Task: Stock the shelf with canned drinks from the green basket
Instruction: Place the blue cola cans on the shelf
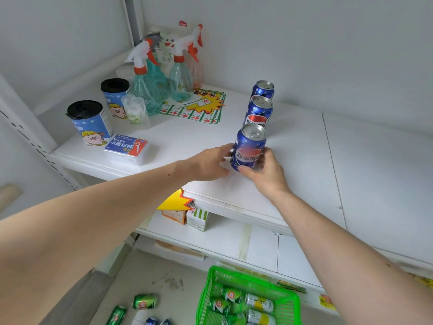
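Floor cans (152, 321) cropped, perhaps blue

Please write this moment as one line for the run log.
left hand: on front blue can | right hand: same can | can: upright on shelf, third in row | green basket: cans remain

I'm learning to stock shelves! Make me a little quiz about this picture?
1. How many blue cans stand in the row on the shelf?
2. True or false: only one hand touches the front blue can.
3. What colour are the cans lying on their sides in the green basket?

Key:
1. Three.
2. False: the left hand and the right hand both have a grip on it.
3. Green, and silver with yellow.
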{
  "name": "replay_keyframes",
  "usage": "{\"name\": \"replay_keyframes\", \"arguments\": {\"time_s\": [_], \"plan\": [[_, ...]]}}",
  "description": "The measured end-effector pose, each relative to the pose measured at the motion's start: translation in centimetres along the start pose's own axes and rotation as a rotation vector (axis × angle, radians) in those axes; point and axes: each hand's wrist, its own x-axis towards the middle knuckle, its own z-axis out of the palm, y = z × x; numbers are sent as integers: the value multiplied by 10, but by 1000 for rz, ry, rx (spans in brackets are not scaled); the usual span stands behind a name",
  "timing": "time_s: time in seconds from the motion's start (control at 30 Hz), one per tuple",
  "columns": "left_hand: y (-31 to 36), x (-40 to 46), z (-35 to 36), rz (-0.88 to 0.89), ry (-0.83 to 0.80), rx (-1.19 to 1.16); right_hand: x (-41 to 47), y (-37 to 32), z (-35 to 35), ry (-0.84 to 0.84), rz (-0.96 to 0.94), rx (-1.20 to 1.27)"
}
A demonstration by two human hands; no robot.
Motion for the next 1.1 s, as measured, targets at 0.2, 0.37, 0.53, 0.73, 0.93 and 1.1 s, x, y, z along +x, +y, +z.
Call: {"name": "replay_keyframes", "arguments": {"time_s": [0.2, 0.37, 0.53, 0.73, 0.93, 1.1], "plan": [[4, 4, 3, 28, -31, 27, 6, 10, -2, 41, 24, 16], [5, 4, 0, 28, -44, 57, 4, 10, -1, 47, 16, 14], [3, 0, 6, 21, -29, 97, 1, 9, -1, 45, 35, -22], [-1, -10, 13, -5, 152, 132, -18, 10, -5, 98, 66, -71], [3, -30, 34, 38, 333, 148, -47, 12, -14, 199, 24, -56], [22, -51, 67, 79, 471, 136, -78, 18, -33, 236, -57, -62]]}}
